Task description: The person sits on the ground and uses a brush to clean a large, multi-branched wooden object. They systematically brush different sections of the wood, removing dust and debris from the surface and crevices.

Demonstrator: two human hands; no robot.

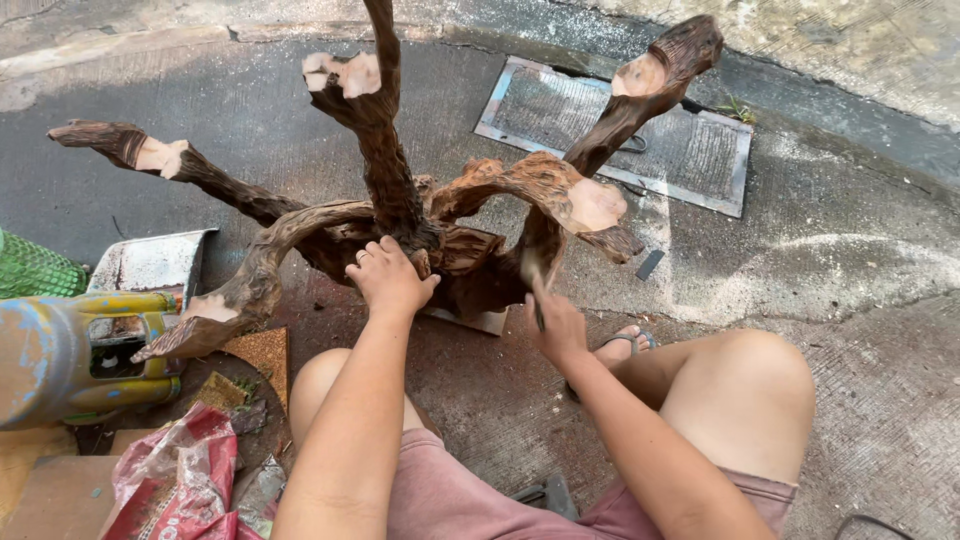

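Note:
A big gnarled piece of dark brown driftwood root [420, 215] stands on the concrete, with several branches that end in pale sawn faces. My left hand [388, 277] rests on its central trunk, fingers pressed against the wood, a ring on one finger. My right hand [556, 322] grips a thin dark tool [534, 290] and holds its tip against the lower right part of the root. My bare knees sit on either side below the root.
A worn yellow and blue machine [75, 350] lies at the left beside a grey metal pan [150, 262] and green mesh [35, 268]. A red plastic bag [175, 480] lies at the lower left. A metal drain cover [620, 135] sits behind the root.

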